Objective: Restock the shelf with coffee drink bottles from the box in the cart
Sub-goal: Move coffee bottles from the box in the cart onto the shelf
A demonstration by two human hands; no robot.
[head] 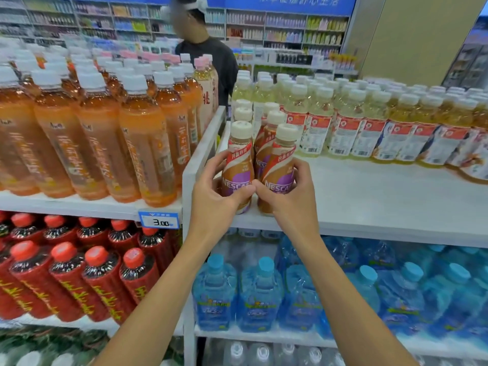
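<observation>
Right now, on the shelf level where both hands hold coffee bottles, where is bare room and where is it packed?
Bare: the white shelf board right of the two held coffee bottles, in front of the pale yellow drink row. Crowded: behind the held pair, more coffee bottles stand; left of the divider, orange drink bottles reach the front edge.

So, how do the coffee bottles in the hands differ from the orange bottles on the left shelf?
The coffee bottles are short with brown-and-purple labels; the orange bottles are taller and mostly see-through. The left hand and right hand each grip a coffee bottle; nobody touches the orange bottles. Both kinds have pale caps.
</observation>
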